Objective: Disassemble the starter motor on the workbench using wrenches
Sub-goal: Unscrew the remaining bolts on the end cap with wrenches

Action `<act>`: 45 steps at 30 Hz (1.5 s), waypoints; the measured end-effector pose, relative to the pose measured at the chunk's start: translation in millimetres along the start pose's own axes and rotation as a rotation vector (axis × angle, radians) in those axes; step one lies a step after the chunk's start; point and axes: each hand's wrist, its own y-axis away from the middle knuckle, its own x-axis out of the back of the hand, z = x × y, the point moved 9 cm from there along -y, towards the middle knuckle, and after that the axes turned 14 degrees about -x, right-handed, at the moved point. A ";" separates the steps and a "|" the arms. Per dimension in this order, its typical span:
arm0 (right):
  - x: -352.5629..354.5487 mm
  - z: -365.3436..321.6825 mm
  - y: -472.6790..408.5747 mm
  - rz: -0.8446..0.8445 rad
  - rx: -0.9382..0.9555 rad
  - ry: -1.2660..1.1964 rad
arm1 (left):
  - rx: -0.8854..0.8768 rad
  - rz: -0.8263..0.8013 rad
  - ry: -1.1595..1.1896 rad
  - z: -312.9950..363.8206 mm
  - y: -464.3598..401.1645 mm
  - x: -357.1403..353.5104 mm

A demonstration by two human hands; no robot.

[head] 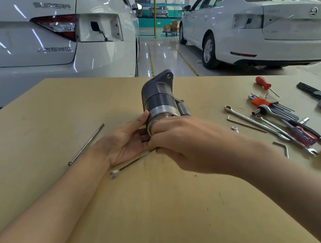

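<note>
We're steadying the motor (158, 100) w/ left hand (126, 142), thumb on its near rim; right hand (185, 144) fingers curling round the near end. Its axis is running away from us.

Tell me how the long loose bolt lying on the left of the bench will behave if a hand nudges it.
The long bolt looks like a straight, round steel rod, so it will probably roll sideways on the smooth workbench rather than slide. It seems stiff, unlikely to flex. Its head at the near end may make it curve as it rolls.
</note>
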 end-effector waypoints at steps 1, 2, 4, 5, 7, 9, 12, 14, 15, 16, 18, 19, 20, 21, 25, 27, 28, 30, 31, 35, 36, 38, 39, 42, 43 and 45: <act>2.0 5.5 7.4 0.031 -0.036 -0.174 | 0.018 -0.011 -0.004 -1.8 1.1 1.0; 3.9 13.5 15.8 0.089 -0.086 -0.373 | 0.024 -0.030 -0.009 -2.0 2.1 -0.1; 0.7 37.9 34.6 0.204 -0.262 -0.800 | -0.019 -0.054 -0.027 2.4 0.5 -2.7; -4.5 51.6 42.2 0.251 -0.361 -1.047 | -0.041 -0.056 -0.036 4.5 -0.3 -3.0; -20.9 76.2 50.4 0.317 -0.545 -1.471 | -0.049 -0.072 -0.047 5.6 -1.2 -3.5; -34.9 92.7 55.1 0.364 -0.685 -1.701 | -0.039 -0.092 -0.050 3.3 -1.3 -5.3; -38.6 98.8 51.0 0.405 -0.670 -1.901 | -0.038 -0.089 -0.033 3.4 -1.3 -5.1; -38.9 97.4 48.2 0.407 -0.630 -1.942 | -0.039 -0.096 -0.027 3.6 -1.3 -5.2; -38.9 96.5 47.2 0.403 -0.617 -1.955 | -0.038 -0.102 -0.031 3.8 -1.0 -6.3; -39.7 96.8 46.5 0.402 -0.611 -1.959 | -0.037 -0.103 -0.034 4.0 -0.7 -6.9; -40.4 98.0 46.1 0.404 -0.584 -1.949 | -0.036 -0.093 -0.033 3.6 -1.2 -6.2; -38.8 98.4 46.7 0.412 -0.573 -1.925 | -0.038 -0.087 -0.032 3.8 -0.9 -5.9; -38.0 100.7 47.5 0.422 -0.571 -1.874 | -0.040 -0.085 -0.034 4.1 -0.8 -6.0; -34.8 101.5 47.8 0.430 -0.557 -1.822 | -0.041 -0.086 -0.037 4.2 -0.6 -6.5; -17.8 98.4 44.9 0.481 -0.490 -1.535 | -0.040 -0.076 -0.036 4.1 -0.1 -5.8; -4.9 93.7 41.0 0.514 -0.462 -1.292 | -0.039 -0.072 -0.036 3.9 -0.3 -4.5; 2.3 90.6 38.1 0.522 -0.452 -1.144 | -0.042 -0.072 -0.041 4.0 -0.6 -3.7; 15.3 76.0 28.0 0.496 -0.388 -0.824 | -0.042 -0.075 -0.039 4.1 -1.1 -3.1; 20.9 65.7 21.0 0.471 -0.338 -0.658 | -0.043 -0.076 -0.034 4.2 -1.2 -2.6; 8.4 18.2 -12.1 0.153 -0.100 -0.033 | -0.063 -0.091 -0.059 6.3 1.2 -4.4; 1.9 11.2 -15.2 0.080 -0.042 0.094 | -0.054 -0.075 -0.043 6.2 1.7 -4.6; -2.9 6.6 -14.7 -0.007 0.019 0.205 | -0.040 -0.039 0.005 6.0 3.0 -4.4; -1.0 4.2 -11.7 0.000 0.055 0.219 | -0.032 -0.029 0.015 6.6 4.0 -5.3; 15.6 10.2 6.8 0.099 0.061 -0.145 | -0.004 -0.021 -0.007 3.5 6.1 -6.4; 25.3 23.4 15.9 0.202 -0.006 -0.368 | -0.011 -0.008 -0.020 3.8 5.7 -6.2; 28.5 70.7 35.9 0.428 -0.315 -0.708 | -0.046 0.023 -0.070 7.1 3.8 -3.2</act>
